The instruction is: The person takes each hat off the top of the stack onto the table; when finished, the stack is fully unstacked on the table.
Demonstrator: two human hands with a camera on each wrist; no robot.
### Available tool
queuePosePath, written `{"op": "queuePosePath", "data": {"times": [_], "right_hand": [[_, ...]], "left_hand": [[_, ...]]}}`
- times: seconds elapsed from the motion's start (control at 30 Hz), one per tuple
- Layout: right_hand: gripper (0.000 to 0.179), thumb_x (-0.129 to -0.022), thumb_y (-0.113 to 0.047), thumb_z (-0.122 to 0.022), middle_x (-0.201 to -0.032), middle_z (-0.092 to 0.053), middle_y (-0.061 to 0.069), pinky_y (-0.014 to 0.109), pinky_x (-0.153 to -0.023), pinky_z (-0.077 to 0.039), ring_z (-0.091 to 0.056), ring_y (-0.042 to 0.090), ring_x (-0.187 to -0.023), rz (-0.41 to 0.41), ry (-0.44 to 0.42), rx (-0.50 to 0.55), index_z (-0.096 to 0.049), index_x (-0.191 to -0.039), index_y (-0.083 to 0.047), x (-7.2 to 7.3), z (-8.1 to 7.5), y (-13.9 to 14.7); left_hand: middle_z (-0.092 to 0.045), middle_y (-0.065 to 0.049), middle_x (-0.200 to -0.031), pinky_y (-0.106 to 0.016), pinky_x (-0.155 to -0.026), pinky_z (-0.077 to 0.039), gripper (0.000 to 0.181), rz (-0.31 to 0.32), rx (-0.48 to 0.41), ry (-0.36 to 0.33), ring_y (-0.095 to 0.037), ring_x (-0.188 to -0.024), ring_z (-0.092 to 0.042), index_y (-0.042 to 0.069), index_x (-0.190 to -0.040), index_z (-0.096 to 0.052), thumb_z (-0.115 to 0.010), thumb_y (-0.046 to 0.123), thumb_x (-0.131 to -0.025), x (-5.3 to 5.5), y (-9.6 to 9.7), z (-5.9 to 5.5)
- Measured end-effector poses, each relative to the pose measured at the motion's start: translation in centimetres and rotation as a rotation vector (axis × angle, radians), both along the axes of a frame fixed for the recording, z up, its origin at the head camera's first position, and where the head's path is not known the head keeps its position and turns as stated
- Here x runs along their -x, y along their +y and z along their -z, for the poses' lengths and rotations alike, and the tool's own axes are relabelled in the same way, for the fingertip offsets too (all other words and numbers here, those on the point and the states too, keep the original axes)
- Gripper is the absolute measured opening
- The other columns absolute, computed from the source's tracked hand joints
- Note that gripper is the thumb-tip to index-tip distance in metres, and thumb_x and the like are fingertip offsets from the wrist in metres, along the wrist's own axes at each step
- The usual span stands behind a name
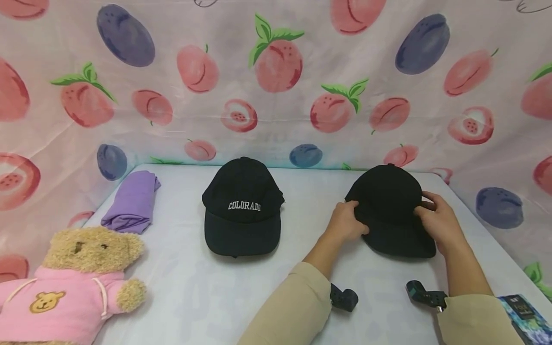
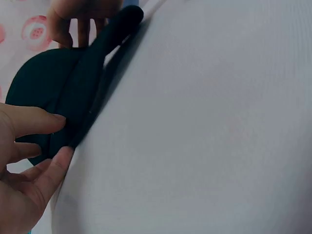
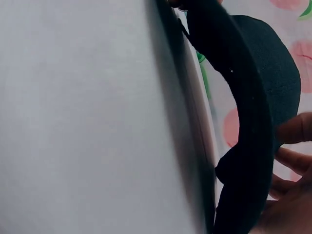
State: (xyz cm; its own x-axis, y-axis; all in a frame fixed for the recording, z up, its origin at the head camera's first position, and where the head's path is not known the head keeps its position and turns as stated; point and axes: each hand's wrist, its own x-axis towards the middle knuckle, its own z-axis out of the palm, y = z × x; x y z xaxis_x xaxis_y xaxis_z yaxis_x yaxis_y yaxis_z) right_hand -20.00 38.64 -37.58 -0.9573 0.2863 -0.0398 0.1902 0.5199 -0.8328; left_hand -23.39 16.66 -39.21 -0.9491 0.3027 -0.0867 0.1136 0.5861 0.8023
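Apparently positioning: left hand (image 1: 346, 223) and right hand (image 1: 442, 227) pinch plain black cap (image 1: 388, 199), right of frame; next move likely wants even grip.

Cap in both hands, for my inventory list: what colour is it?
The cap is black; the head view shows it best.
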Motion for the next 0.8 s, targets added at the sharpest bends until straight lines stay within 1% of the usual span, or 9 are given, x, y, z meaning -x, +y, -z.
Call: {"op": "queuePosePath", "data": {"times": [0.13,0.3,0.47,0.53,0.63,0.7,0.8], "right_hand": [[0.080,-0.101,-0.016,-0.050,-0.160,-0.021,0.043,0.074,-0.113,-0.029,-0.030,0.061,-0.143,-0.049,0.003,-0.022,-0.004,-0.165,-0.001,0.0,0.2,0.1],[0.098,-0.098,-0.016,-0.062,-0.161,-0.010,0.045,0.076,-0.114,-0.025,-0.022,0.066,-0.145,-0.120,0.008,-0.054,0.010,-0.164,-0.004,-0.2,0.2,0.0],[0.118,-0.093,-0.026,-0.074,-0.166,0.002,0.040,0.078,-0.115,-0.017,-0.011,0.064,-0.150,-0.176,0.006,-0.082,0.020,-0.163,-0.008,-0.1,0.5,-0.2],[0.125,-0.090,-0.031,-0.078,-0.167,0.006,0.037,0.079,-0.115,-0.013,-0.006,0.061,-0.151,-0.184,0.018,-0.107,0.021,-0.162,-0.008,0.0,0.7,-0.3],[0.130,-0.087,-0.033,-0.083,-0.167,0.005,0.037,0.079,-0.116,-0.011,-0.005,0.061,-0.152,-0.172,0.058,-0.166,0.019,-0.162,-0.004,0.1,1.0,-0.5],[0.131,-0.085,-0.033,-0.084,-0.165,0.004,0.040,0.080,-0.115,-0.012,-0.006,0.062,-0.151,-0.159,0.071,-0.210,0.018,-0.162,-0.003,0.2,1.1,-0.5],[0.132,-0.084,-0.033,-0.084,-0.163,0.001,0.043,0.081,-0.113,-0.015,-0.008,0.064,-0.149,-0.138,0.068,-0.257,0.018,-0.162,-0.001,0.2,1.1,-0.4]], "left_hand": [[-0.056,-0.010,-0.141,-0.023,-0.109,-0.045,0.068,-0.001,0.018,0.024,-0.017,-0.130,-0.055,0.010,-0.146,-0.058,-0.083,0.011,-0.083,0.2,0.2,0.2],[-0.057,-0.010,-0.140,-0.023,-0.108,-0.046,0.068,-0.004,0.050,0.046,-0.017,-0.130,-0.056,0.010,-0.145,-0.059,-0.084,0.013,-0.082,0.2,0.4,0.1],[-0.058,-0.009,-0.142,-0.023,-0.109,-0.046,0.067,-0.004,0.113,0.075,-0.017,-0.133,-0.056,0.011,-0.144,-0.060,-0.085,0.016,-0.082,0.2,0.7,0.2],[-0.059,-0.008,-0.141,-0.023,-0.108,-0.046,0.067,-0.002,0.146,0.094,-0.017,-0.131,-0.057,0.011,-0.143,-0.061,-0.086,0.018,-0.082,0.2,0.9,0.2],[-0.061,-0.008,-0.137,-0.022,-0.106,-0.048,0.066,0.000,0.175,0.114,-0.016,-0.127,-0.059,0.011,-0.142,-0.062,-0.086,0.019,-0.081,0.2,1.1,0.3],[-0.062,-0.008,-0.136,-0.022,-0.105,-0.048,0.066,0.001,0.175,0.121,-0.016,-0.125,-0.059,0.011,-0.142,-0.062,-0.086,0.019,-0.081,0.1,1.2,0.3],[-0.061,-0.008,-0.135,-0.023,-0.104,-0.049,0.065,-0.004,0.151,0.116,-0.016,-0.124,-0.060,0.010,-0.142,-0.062,-0.086,0.018,-0.082,-0.1,1.4,0.4]]}}
